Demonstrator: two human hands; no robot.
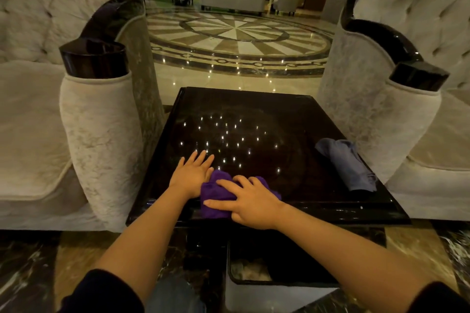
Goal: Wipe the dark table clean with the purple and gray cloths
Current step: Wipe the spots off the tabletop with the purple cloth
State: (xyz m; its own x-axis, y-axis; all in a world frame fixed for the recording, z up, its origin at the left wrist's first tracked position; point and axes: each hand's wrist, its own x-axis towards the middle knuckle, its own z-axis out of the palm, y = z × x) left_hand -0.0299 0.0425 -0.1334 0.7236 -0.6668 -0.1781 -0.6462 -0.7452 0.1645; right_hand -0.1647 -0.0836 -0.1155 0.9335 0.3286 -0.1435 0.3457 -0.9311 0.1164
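A glossy dark table [254, 109] stands in front of me and reflects many ceiling lights. A bunched purple cloth [216, 194] lies near its front edge. My right hand [250, 202] presses down on that cloth with curled fingers. My left hand [193, 174] lies flat on the bare tabletop just left of the cloth, fingers spread, touching the cloth's edge. A crumpled gray cloth [348, 162] rests at the table's right side, apart from both hands.
Cream upholstered armchairs with black glossy arm caps flank the table on the left [101, 119] and right [381, 114]. A dark bin with a white base [274, 274] stands on the floor under the front edge. Polished patterned marble floor [239, 40] lies beyond.
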